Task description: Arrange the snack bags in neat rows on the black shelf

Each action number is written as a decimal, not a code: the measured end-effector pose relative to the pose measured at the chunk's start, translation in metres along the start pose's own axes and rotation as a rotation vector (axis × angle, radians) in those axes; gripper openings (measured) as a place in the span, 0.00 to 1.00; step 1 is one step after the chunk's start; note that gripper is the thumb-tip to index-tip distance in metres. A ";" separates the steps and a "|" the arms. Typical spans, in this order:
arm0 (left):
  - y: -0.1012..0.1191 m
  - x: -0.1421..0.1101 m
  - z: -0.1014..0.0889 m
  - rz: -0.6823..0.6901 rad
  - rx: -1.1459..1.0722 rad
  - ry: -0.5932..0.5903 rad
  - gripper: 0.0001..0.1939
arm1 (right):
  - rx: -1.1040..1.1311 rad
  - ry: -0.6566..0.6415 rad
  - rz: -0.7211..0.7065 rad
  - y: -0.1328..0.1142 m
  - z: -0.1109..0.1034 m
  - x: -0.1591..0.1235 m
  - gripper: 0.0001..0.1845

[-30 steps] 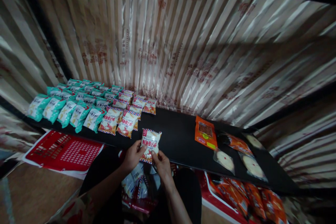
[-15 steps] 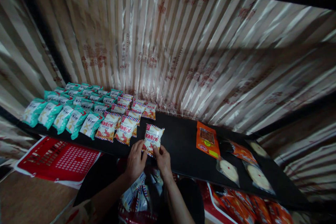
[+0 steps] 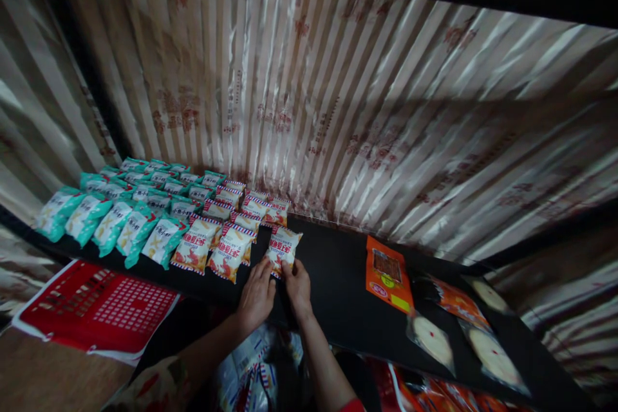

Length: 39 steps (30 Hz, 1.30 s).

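Note:
Both my hands hold one white snack packet (image 3: 282,248) with red print by its near edge, low over the black shelf (image 3: 333,283). My left hand (image 3: 257,296) pinches its left corner and my right hand (image 3: 296,283) pinches its right corner. The packet lies just right of two rows of like red-and-white packets (image 3: 232,248). Left of those stand rows of several teal packets (image 3: 113,222).
An orange packet (image 3: 387,272) and clear-wrapped round cakes (image 3: 431,340) lie on the shelf's right part. A red perforated basket (image 3: 96,309) lies below left. A bag of more packets (image 3: 251,367) sits by my lap. Striped shiny cloth (image 3: 338,109) backs the shelf.
My hands have carried the packet from in front of the shelf edge forward onto the shelf, next to the red-and-white rows. The view shifted slightly right and down.

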<state>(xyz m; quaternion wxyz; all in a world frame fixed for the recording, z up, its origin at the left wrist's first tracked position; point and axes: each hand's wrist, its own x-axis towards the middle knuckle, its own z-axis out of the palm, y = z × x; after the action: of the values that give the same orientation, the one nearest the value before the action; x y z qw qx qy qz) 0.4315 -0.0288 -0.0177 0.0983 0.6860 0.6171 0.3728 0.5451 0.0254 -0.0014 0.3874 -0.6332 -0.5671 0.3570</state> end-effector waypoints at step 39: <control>-0.012 0.045 0.005 -0.106 0.061 -0.077 0.23 | -0.281 0.078 -0.064 -0.014 0.032 0.055 0.25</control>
<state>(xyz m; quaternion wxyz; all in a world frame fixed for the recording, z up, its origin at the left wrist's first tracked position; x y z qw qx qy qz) 0.4238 0.0171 -0.0105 0.1206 0.6689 0.6594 0.3213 0.5162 0.0832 -0.0034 0.3277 -0.6762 -0.6158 0.2370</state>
